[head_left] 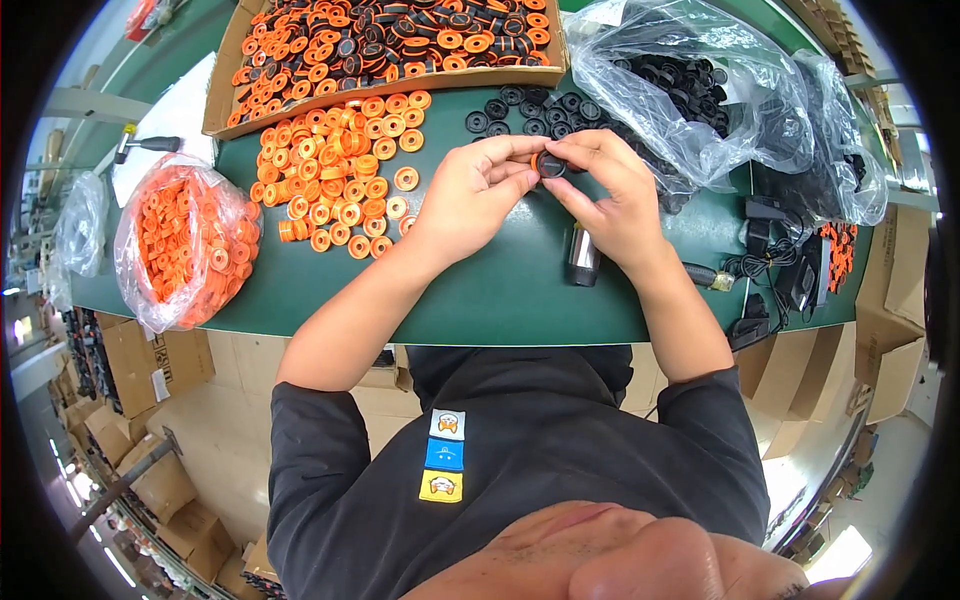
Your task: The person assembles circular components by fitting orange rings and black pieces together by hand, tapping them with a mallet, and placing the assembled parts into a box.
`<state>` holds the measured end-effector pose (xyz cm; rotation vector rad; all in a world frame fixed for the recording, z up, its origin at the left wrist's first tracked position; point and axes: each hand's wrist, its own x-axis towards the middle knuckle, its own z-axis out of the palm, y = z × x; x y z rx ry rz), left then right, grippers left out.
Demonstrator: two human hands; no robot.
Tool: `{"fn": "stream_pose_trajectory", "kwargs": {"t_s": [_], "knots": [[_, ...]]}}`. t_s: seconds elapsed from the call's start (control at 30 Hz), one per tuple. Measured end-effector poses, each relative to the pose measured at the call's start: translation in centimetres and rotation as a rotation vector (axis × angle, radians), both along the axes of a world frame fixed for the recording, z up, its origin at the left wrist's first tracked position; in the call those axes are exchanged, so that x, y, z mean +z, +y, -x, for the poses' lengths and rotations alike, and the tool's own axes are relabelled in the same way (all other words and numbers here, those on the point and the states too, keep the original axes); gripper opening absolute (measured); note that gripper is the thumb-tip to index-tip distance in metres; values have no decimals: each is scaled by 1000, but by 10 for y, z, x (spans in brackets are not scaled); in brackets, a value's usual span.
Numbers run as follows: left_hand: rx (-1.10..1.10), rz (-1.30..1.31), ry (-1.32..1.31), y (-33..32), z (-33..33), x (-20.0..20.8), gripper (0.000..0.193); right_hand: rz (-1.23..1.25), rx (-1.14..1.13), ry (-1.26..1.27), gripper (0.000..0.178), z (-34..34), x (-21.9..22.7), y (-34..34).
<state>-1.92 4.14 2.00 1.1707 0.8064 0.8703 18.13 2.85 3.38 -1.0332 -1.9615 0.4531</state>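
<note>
My left hand [472,200] and my right hand [618,195] meet above the green table. Between their fingertips is a small round part, with a black ring-shaped cap [550,166] facing me and a bit of orange disc [536,160] at its left edge. The left fingers pinch the orange side, and the right thumb and finger grip the black cap; fingertips hide where the two meet. Loose orange discs [345,150] lie in a heap left of my hands. Several black round caps [535,112] lie just beyond them.
A shallow cardboard box [390,85] of orange-and-black discs stands at the back. Plastic bags hold orange discs [180,240] at left and black caps [680,90] at right. A dark-and-silver cylinder [583,255] is near my right wrist; black cables [775,260] lie farther right.
</note>
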Motion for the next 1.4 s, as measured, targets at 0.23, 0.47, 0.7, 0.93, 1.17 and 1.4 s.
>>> {"fn": "stream_pose_trajectory", "kwargs": {"t_s": [0.23,0.47,0.7,0.93,1.17,1.4], "knots": [[43,-41,35,-2,-3,0,35,18,13,-4,36,-1,0,0],[39,18,-74,-4,-5,3,37,-6,-13,-5,39,2,3,-4],[56,-39,-101,-6,-8,4,42,3,23,21,36,1,4,-4],[54,-57,-96,-5,-7,3,39,-5,41,39,35,2,0,-1],[72,-57,-133,-8,-6,5,31,-76,10,10,39,4,1,-3],[121,-29,-145,-8,-9,6,30,-70,60,43,40,5,0,-4]]}}
